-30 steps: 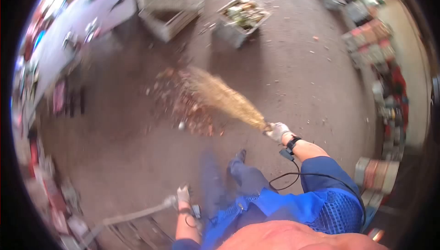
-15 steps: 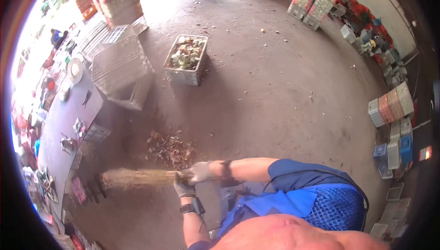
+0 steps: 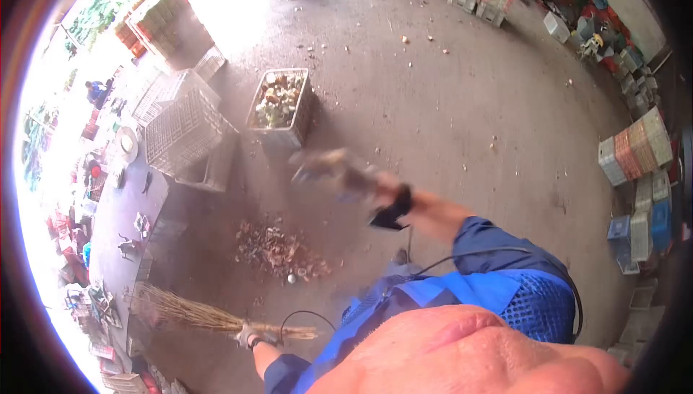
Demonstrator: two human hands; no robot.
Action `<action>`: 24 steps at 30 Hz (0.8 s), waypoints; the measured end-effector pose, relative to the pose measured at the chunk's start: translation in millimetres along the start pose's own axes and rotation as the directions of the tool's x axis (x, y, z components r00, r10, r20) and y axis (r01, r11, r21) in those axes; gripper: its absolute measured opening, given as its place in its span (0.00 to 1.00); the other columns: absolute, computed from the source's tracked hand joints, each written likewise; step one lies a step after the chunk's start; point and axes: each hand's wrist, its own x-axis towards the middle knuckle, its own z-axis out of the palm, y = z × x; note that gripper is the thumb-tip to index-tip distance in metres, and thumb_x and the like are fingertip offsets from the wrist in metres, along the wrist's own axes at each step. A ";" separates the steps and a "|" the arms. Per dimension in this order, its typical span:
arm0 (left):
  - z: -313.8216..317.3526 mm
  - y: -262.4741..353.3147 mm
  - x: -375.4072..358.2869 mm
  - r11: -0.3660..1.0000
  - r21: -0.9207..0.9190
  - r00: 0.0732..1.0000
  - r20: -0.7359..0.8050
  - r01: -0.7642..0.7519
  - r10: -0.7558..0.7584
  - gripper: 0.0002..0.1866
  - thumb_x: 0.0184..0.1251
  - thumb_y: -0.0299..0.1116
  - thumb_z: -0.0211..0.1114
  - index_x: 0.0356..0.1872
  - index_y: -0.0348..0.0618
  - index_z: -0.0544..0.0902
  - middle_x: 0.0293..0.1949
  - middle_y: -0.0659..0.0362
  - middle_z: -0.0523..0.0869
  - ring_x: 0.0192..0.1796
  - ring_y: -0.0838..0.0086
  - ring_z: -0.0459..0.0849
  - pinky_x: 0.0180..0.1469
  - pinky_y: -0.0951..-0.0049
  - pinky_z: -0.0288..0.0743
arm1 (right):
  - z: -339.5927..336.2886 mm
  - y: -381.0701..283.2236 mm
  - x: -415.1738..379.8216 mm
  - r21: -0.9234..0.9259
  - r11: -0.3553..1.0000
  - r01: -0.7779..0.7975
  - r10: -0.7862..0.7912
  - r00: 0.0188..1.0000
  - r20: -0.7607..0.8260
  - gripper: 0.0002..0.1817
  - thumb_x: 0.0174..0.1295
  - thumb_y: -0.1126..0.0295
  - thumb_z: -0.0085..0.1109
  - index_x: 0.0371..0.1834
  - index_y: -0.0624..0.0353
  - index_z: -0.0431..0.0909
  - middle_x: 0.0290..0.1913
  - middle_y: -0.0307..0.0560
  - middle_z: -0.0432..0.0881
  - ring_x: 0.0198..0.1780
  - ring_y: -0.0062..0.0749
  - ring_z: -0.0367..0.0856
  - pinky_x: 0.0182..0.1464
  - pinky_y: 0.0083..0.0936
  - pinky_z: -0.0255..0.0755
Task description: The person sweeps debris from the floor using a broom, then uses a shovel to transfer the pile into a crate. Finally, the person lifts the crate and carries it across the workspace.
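Observation:
A straw broom (image 3: 195,307) lies slantwise at the lower left, its bristles spread to the left and its bound end to the right. My gloved left hand (image 3: 247,335) is closed around it near that bound end. Out in front, my gloved right hand (image 3: 336,170) is off the broom and smeared by motion, so its fingers cannot be made out. Between the two hands, a heap of dry brown leaf litter (image 3: 271,246) lies on the floor, with a small pale round thing (image 3: 291,278) at its near edge.
A plastic crate (image 3: 278,130) of leafy scraps stands beyond my right hand. Tilted, stacked crates (image 3: 184,134) stand left of it, beside a long table (image 3: 137,199) with a hat and small tools. Crate stacks (image 3: 635,145) line the right side. Small debris dots the floor.
My right hand has let go of the broom and moved forward and up. My left hand, still holding the broom, has moved down and left. The view has shifted, uncovering more of the heap.

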 end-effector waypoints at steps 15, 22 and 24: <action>84.6 81.6 -340.1 -0.212 -0.128 -0.206 0.893 -0.969 0.400 0.14 0.66 0.38 0.58 0.46 0.48 0.88 0.46 0.56 0.89 0.50 0.59 0.86 0.57 0.62 0.76 | -463.3 -166.9 14.4 -0.008 0.960 0.281 -0.246 0.827 -0.505 0.26 0.74 0.54 0.50 0.61 0.67 0.75 0.54 0.50 0.83 0.51 0.35 0.83 0.56 0.32 0.77; 229.2 200.5 -442.6 -0.352 -0.315 -0.424 0.857 -0.881 0.294 0.17 0.62 0.38 0.63 0.50 0.48 0.86 0.51 0.53 0.87 0.54 0.62 0.86 0.54 0.61 0.79 | -586.9 -117.3 14.2 -0.153 0.976 0.157 -0.217 0.784 -0.582 0.26 0.74 0.54 0.50 0.62 0.67 0.74 0.53 0.51 0.83 0.50 0.35 0.83 0.55 0.32 0.77; 291.1 231.2 -469.4 -0.449 -0.311 -0.503 0.759 -0.838 0.413 0.25 0.51 0.29 0.72 0.53 0.63 0.84 0.48 0.57 0.87 0.56 0.63 0.83 0.58 0.65 0.79 | -618.9 -109.6 3.1 -0.172 0.978 0.122 -0.204 0.756 -0.622 0.26 0.74 0.55 0.50 0.62 0.67 0.74 0.53 0.51 0.83 0.50 0.35 0.83 0.55 0.31 0.77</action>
